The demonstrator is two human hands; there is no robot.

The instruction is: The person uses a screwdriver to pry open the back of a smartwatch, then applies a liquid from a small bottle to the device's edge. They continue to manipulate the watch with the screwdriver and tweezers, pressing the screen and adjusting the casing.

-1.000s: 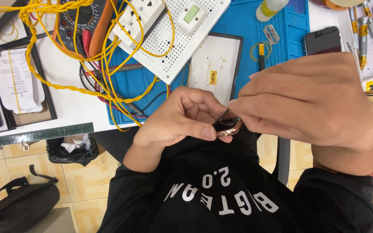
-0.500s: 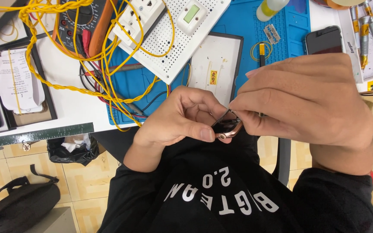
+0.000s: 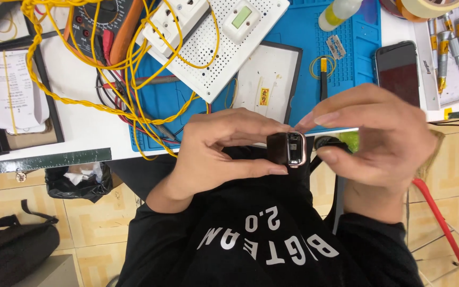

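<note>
A white workbench (image 3: pixel 96 125) with a blue mat (image 3: pixel 304 48) stands over a beige tiled floor (image 3: pixel 102 223), brightly and evenly lit.
</note>
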